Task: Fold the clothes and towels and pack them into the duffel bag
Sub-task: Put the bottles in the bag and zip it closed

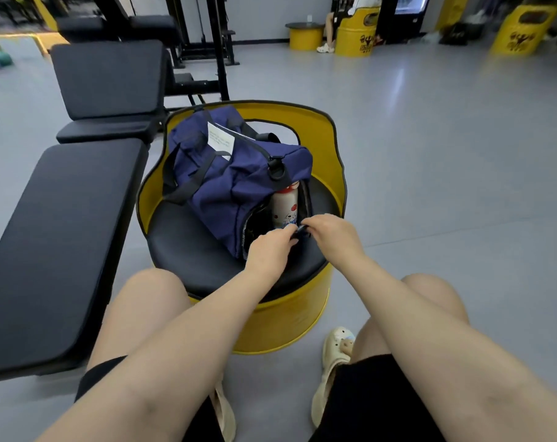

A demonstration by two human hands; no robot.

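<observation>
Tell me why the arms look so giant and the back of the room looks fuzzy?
In the head view, the wide-angle lens stretches whatever is close, so the forearms balloon toward the bottom edge while the left hand and right hand at the duffel bag look small; the far yellow barrels are soft and blurry; the grey floor carries a pale glare streak.

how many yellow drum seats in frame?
3: the near one under the duffel bag, one at the far wall centre, one far right. More may be hidden.

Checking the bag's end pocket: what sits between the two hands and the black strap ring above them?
In the head view, a white bottle stands in the duffel bag pocket, between the hands and the strap ring.
</observation>
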